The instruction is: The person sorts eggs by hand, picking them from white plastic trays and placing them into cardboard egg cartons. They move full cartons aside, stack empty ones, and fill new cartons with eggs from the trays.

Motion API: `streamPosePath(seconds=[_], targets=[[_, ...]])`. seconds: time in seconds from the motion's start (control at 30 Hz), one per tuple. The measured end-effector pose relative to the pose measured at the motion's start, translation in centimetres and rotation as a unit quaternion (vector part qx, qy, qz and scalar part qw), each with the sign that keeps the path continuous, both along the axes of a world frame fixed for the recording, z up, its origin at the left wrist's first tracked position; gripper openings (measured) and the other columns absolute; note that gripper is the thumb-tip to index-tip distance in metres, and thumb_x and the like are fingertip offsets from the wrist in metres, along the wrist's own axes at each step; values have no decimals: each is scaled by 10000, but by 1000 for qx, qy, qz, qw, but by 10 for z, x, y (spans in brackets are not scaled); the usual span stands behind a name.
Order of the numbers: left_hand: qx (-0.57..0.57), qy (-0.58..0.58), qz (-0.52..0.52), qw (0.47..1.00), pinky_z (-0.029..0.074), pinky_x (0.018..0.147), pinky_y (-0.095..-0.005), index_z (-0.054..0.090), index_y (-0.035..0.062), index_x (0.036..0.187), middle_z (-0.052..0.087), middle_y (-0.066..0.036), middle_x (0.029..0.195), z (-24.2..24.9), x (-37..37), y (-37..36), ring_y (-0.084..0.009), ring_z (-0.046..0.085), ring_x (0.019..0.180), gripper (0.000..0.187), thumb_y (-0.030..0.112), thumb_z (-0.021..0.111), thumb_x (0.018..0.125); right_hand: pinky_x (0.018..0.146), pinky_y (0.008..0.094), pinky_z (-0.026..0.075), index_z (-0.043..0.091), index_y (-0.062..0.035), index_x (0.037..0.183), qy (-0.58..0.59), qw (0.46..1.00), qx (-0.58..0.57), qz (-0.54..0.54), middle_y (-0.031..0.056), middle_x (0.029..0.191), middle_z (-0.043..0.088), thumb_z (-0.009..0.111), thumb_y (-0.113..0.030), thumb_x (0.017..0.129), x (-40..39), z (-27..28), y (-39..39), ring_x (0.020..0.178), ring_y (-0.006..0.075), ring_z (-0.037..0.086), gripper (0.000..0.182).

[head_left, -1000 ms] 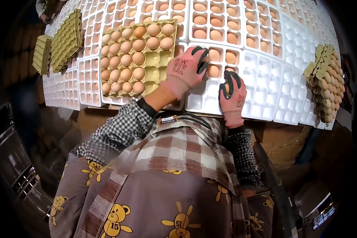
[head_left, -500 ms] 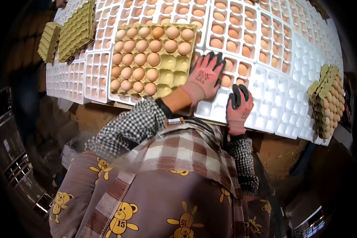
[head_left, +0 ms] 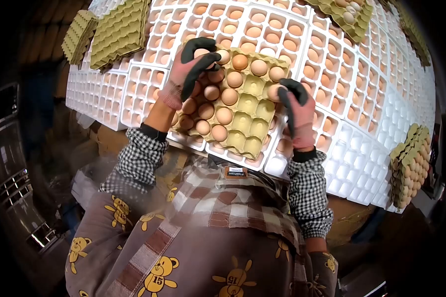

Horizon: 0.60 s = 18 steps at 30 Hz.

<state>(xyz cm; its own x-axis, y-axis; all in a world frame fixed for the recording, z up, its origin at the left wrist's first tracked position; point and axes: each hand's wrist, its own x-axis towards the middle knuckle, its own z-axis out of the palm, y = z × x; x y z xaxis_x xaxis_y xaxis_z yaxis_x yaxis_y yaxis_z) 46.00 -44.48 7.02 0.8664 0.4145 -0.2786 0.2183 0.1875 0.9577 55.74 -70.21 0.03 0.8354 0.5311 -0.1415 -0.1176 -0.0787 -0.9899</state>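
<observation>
A pulp egg tray (head_left: 244, 121) lies tilted across white foam trays, with brown eggs on its left and far sides and bare cups on its right. My left hand (head_left: 187, 69), in a pink and black glove, curls its thumb and fingers around an egg (head_left: 201, 52) at the tray's far left corner. At the right edge my right hand (head_left: 300, 111), gloved alike, pinches another egg (head_left: 274, 92) between thumb and fingers. Beneath and beside that hand is a partly filled foam tray (head_left: 276, 165), some of it hidden by the hand and pulp tray.
Foam trays filled with eggs (head_left: 327, 79) spread over the far side. Unfilled foam trays (head_left: 354, 161) lie to the right. Stacked pulp trays (head_left: 118, 37) stand at far left, a pulp tray (head_left: 349, 17) sits at the back, and loaded pulp trays (head_left: 410, 166) lean at right.
My left hand has moved from the foam tray to the pulp tray's far left corner. My right hand has risen to its right edge and grips an egg. More cups there are bare.
</observation>
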Motion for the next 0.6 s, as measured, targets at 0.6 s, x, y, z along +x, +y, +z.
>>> streamPosePath(seconds=[0.6], targets=[[750,78,-444,484,557,659,-361,655,188,1071,542,-127,1189,-4,34,-18,-239,655,873,319,209,708,757,813,292,533,661,-98,1205,-245,931,-211,168,133,1248,605,797,-271,793,68,23,52,1017,209,654,468]])
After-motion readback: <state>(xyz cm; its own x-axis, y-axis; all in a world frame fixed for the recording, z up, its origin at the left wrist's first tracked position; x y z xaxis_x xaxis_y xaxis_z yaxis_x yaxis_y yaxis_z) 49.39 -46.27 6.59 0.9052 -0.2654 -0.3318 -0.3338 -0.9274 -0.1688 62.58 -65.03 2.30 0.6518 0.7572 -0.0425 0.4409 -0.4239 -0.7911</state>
